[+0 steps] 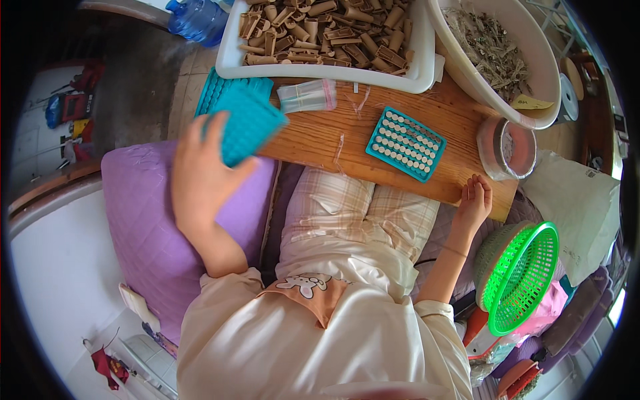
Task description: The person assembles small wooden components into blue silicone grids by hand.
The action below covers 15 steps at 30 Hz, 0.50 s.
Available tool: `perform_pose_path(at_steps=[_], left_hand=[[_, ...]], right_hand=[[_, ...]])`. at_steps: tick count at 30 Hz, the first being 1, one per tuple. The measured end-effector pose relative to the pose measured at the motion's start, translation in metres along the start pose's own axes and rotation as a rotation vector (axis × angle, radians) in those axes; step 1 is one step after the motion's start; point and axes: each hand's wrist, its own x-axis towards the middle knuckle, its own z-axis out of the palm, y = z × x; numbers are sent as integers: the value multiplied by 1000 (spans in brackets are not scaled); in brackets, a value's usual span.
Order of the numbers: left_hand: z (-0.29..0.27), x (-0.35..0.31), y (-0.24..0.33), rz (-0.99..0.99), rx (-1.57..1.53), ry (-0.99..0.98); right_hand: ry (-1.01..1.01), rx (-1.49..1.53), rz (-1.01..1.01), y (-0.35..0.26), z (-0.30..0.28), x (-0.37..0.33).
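Note:
Above the left end of the wooden table, my left hand (203,173) is closed on the edge of a teal tray (248,130) with rows of small pockets; both are slightly blurred. Partly behind it at the table's left end lie more teal trays (217,90). Another teal tray (405,145) rests on the table, its rows filled with small round whitish pieces. To the right of that tray, at the table's near edge, is my right hand (475,197). Its fingers are curled together, and whatever they may hold cannot be made out.
On the wooden table (320,137) lies a bundle of clear plastic bags (307,95). Behind stand a white bin (427,73) of brown tube-like pieces and a cream basin (453,50) of dried material. A clear round tub (507,150) and green basket (523,280) are at right.

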Motion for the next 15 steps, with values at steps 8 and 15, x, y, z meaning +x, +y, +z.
perform_pose_path(at_steps=[8, 15], left_hand=[[25, 38, -22, -406, 137, -119], [58, 57, -39, -375, -11, -79]], right_hand=[[-29, 48, -20, 5, 2, 7], [6, 78, -18, 13, -9, 10]])
